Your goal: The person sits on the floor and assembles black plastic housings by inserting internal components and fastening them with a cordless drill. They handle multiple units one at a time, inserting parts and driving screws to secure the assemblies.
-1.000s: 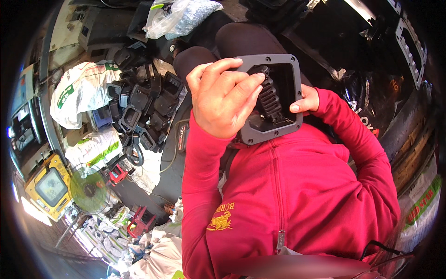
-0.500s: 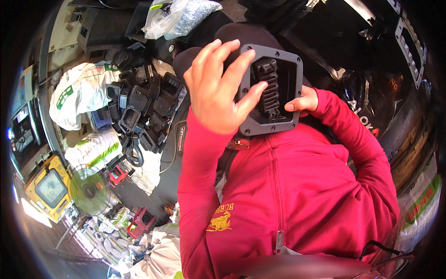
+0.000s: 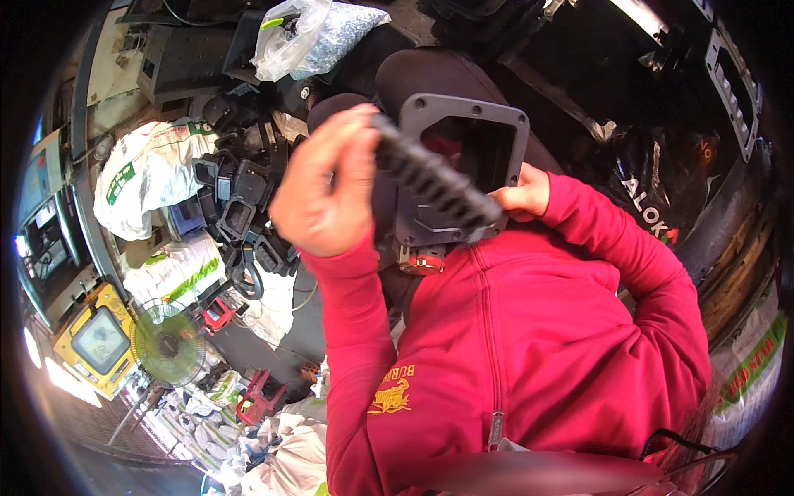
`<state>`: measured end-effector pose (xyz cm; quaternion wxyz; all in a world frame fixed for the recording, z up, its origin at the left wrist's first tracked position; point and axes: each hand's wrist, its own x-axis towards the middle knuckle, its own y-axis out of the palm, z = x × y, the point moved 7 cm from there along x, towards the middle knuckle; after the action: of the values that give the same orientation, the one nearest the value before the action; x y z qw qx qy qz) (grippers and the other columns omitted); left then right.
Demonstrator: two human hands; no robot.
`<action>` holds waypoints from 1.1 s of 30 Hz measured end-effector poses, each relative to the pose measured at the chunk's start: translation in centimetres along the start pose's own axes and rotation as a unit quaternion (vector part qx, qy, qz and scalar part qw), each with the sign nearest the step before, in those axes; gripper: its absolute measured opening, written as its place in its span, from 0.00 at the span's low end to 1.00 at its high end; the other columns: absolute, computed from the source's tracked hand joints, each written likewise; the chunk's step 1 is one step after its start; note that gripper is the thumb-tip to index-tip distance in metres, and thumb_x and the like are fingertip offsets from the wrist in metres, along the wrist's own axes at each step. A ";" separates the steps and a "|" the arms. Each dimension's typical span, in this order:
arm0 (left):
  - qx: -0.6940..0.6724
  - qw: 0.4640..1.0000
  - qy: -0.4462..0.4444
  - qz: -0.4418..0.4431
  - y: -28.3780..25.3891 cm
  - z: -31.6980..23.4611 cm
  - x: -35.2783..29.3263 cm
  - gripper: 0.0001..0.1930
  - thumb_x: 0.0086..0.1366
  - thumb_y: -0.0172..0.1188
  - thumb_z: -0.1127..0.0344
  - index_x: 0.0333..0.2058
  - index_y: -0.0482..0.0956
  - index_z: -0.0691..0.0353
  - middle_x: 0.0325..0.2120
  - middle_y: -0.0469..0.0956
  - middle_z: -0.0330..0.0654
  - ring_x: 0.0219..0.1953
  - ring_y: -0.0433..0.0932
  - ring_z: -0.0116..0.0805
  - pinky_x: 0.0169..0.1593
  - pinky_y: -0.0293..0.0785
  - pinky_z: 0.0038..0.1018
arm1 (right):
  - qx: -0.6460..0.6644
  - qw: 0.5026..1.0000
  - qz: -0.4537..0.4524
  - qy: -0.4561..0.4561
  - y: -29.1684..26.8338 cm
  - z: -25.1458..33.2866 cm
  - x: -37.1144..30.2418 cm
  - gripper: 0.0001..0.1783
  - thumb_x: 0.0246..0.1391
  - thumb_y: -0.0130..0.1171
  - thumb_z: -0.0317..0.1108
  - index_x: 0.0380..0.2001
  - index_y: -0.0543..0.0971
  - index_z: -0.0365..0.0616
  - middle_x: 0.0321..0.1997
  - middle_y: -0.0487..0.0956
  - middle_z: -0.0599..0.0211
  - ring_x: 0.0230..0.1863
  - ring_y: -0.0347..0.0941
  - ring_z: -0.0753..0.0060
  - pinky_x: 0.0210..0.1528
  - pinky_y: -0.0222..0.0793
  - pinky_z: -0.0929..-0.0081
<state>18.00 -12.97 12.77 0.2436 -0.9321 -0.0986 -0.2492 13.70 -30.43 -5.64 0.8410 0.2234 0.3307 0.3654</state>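
Note:
My left hand (image 3: 327, 182) is closed on one end of a long black ribbed strip (image 3: 438, 182); the hand and strip are smeared by motion. The strip slants across the front of a dark grey housing (image 3: 514, 136) with a wide opening and screw holes around its rim. My right hand (image 3: 525, 192) grips the housing's right edge, with the thumb on the rim. The housing rests above my lap, and the strip covers part of its lower side. A small red and silver object (image 3: 422, 260) shows just under the housing.
Several black housings (image 3: 240, 217) are piled on the left beside white sacks (image 3: 149, 178). A standing fan (image 3: 168, 341) and a yellow-framed screen (image 3: 99, 341) are farther left. A clear plastic bag (image 3: 335, 37) lies at the top. A grey metal frame (image 3: 732, 95) sits at the far right.
The ribbed strip has come out of the housing's opening, held in my left hand, which moved left and down. My right hand still holds the housing, which has shifted slightly left.

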 end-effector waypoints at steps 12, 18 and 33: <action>-0.482 0.748 -0.446 -0.094 -2.6 11.9 -6.1 0.12 0.71 0.52 0.59 0.46 0.74 0.60 0.36 0.75 0.39 0.40 0.76 0.34 0.27 0.78 0.33 | 0.046 0.992 -0.108 0.043 1.0 -0.7 1.4 0.12 0.55 0.61 0.40 0.37 0.78 0.44 0.23 0.73 0.74 0.15 0.59 0.82 0.18 0.53 0.80; -0.539 0.724 -0.428 -0.045 -1.8 12.4 -6.6 0.15 0.73 0.47 0.58 0.50 0.72 0.60 0.41 0.74 0.42 0.41 0.73 0.35 0.25 0.75 0.27 | 0.179 0.976 -0.115 0.042 1.6 -0.6 2.0 0.12 0.57 0.60 0.42 0.31 0.78 0.44 0.19 0.70 0.74 0.14 0.58 0.82 0.17 0.51 0.78; -0.200 0.892 -0.402 0.048 -2.1 10.2 -5.2 0.19 0.65 0.61 0.64 0.52 0.72 0.65 0.44 0.77 0.44 0.32 0.78 0.26 0.26 0.75 0.20 | 0.087 0.991 -0.092 0.039 2.6 0.6 3.0 0.19 0.54 0.63 0.40 0.46 0.73 0.45 0.25 0.71 0.75 0.14 0.55 0.85 0.16 0.47 0.80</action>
<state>17.14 -6.34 3.28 0.0032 -0.9852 -0.0913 0.1447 14.46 -26.60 -4.84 0.8346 0.2501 0.4131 0.2650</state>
